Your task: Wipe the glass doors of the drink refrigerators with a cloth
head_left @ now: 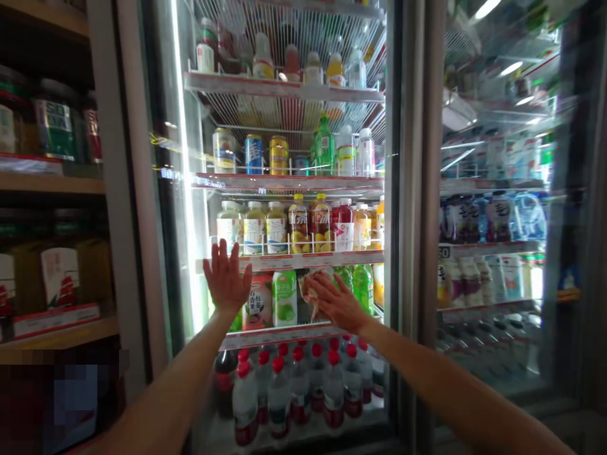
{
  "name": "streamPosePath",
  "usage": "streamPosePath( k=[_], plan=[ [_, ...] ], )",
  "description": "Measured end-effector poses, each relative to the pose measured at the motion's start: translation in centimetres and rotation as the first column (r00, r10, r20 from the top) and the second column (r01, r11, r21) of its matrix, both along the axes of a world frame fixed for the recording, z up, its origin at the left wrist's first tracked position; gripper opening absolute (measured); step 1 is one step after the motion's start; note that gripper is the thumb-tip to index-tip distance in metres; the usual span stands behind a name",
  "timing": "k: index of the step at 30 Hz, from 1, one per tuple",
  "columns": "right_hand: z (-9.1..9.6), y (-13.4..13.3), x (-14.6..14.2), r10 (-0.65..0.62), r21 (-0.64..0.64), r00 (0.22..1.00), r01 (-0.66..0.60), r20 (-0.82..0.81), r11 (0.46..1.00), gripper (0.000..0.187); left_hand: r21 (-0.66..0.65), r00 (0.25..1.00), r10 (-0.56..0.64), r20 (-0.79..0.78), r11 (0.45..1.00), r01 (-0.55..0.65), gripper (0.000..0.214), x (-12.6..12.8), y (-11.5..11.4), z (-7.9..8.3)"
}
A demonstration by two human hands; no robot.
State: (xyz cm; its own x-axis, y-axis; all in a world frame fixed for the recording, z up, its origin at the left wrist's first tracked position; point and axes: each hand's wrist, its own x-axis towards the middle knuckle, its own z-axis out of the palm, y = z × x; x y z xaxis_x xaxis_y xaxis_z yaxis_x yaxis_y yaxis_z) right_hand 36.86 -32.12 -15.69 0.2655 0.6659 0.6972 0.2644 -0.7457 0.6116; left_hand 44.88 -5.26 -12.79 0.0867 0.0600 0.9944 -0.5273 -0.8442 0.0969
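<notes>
A tall fridge with a glass door [294, 149] stands in front of me, and drinks show on its shelves behind the glass. My left hand [227, 278] is raised at the door's left side, fingers spread and palm forward, holding nothing. It seems to rest on the glass; exact contact cannot be made out. My right hand [334, 302] lies with extended fingers over a crumpled, pale cloth [313, 284], pressing it toward the glass. Part of the cloth is hidden under the fingers. Behind the hands are a green carton-like drink [284, 298] and a reddish tea bottle [257, 303].
Several red-capped bottles [279, 395] stand on the bottom shelf. To the right, past a metal door frame [417, 221], is a second glass-fronted fridge [493, 249]. Wooden shelves [52, 183] with bottles stand at the left.
</notes>
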Motion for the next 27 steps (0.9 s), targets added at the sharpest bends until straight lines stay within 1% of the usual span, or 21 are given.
streamPosePath(
  k=[1,2,3,4,6,7,8,9,11,13,14,15,16,17,19,20,21,22,23,25,27],
  plan=[
    [-0.2,-0.4,-0.1,-0.001,-0.033,1.0,0.001,-0.002,0.999,0.04,0.0,1.0,-0.004,0.003,1.0,0.004,0.059,0.0,0.0,0.0],
    [0.4,-0.8,-0.1,-0.018,-0.017,1.0,0.018,0.013,1.0,0.04,0.002,1.0,-0.005,0.006,1.0,0.005,0.059,0.1,0.0,0.0],
    [1.6,-1.2,0.0,-0.046,0.048,0.998,0.044,0.042,0.998,0.041,0.003,1.0,-0.004,0.01,1.0,0.004,0.059,0.1,0.0,0.0],
    [3.1,-1.5,0.1,-0.08,0.147,0.993,0.067,0.081,0.987,0.042,0.006,1.0,-0.001,0.014,1.0,0.001,0.059,0.2,0.1,-0.1],
    [5.8,-2.2,0.3,-0.152,0.361,0.976,0.088,0.154,0.928,0.041,0.015,1.0,0.006,0.02,1.0,-0.006,0.06,0.3,0.1,-0.1],
    [6.4,-2.5,0.3,-0.173,0.429,0.97,0.084,0.173,0.899,0.042,0.02,1.0,0.008,0.023,1.0,-0.008,0.06,0.3,0.2,-0.1],
    [6.3,-2.8,0.2,-0.178,0.46,0.967,0.077,0.18,0.885,0.042,0.022,1.0,0.008,0.025,1.0,-0.008,0.06,0.4,0.2,-0.1],
    [5.4,-3.2,-0.1,-0.169,0.455,0.97,0.074,0.172,0.887,0.043,0.023,1.0,0.005,0.026,1.0,-0.006,0.06,0.3,0.2,-0.1],
    [2.0,-4.0,-1.0,-0.138,0.377,0.983,0.084,0.119,0.923,0.044,0.026,1.0,-0.005,0.019,1.0,0.004,0.06,0.3,0.2,-0.1],
    [-1.3,-5.0,-1.9,-0.122,0.266,0.992,0.108,0.036,0.958,0.043,0.022,1.0,-0.012,0.011,1.0,0.012,0.06,0.3,0.1,0.0],
    [-2.1,-5.6,-2.2,-0.122,0.239,0.992,0.114,0.02,0.964,0.042,0.021,1.0,-0.011,0.008,1.0,0.011,0.061,0.3,0.1,0.0],
    [-2.2,-6.2,-2.3,-0.13,0.245,0.991,0.121,0.024,0.962,0.041,0.022,1.0,-0.008,0.009,1.0,0.008,0.061,0.3,0.1,-0.1],
    [-1.4,-6.7,-2.2,-0.146,0.29,0.988,0.124,0.053,0.949,0.04,0.023,1.0,-0.004,0.012,1.0,0.003,0.061,0.4,0.2,-0.1],
    [-0.1,-7.3,-2.1,-0.169,0.363,0.981,0.123,0.098,0.924,0.04,0.024,1.0,0.002,0.018,1.0,-0.002,0.061,0.4,0.2,-0.1],
    [3.3,-8.2,-1.5,-0.229,0.52,0.956,0.103,0.185,0.848,0.042,0.032,0.999,0.012,0.033,0.999,-0.013,0.06,0.5,0.2,-0.2],
    [4.6,-8.6,-1.3,-0.25,0.564,0.946,0.094,0.205,0.821,0.043,0.035,0.999,0.017,0.042,0.999,-0.019,0.06,0.5,0.2,-0.2],
    [5.2,-8.9,-1.2,-0.263,0.591,0.94,0.089,0.215,0.802,0.044,0.039,0.999,0.023,0.047,0.999,-0.025,0.06,0.5,0.2,-0.2],
    [5.0,-9.1,-1.2,-0.269,0.599,0.939,0.09,0.216,0.795,0.044,0.04,0.998,0.028,0.049,0.999,-0.03,0.06,0.5,0.2,-0.2],
    [4.0,-9.1,-1.4,-0.267,0.594,0.941,0.094,0.21,0.799,0.044,0.041,0.998,0.032,0.047,0.999,-0.034,0.061,0.4,0.2,-0.1],
    [0.3,-9.2,-2.0,-0.253,0.555,0.95,0.111,0.186,0.824,0.045,0.039,0.999,0.041,0.032,0.998,-0.042,0.061,0.3,0.1,-0.1],
    [-3.3,-9.3,-2.5,-0.235,0.489,0.964,0.145,0.127,0.86,0.046,0.032,0.998,0.053,0.022,0.998,-0.054,0.061,0.2,0.0,-0.1]
  ],
)
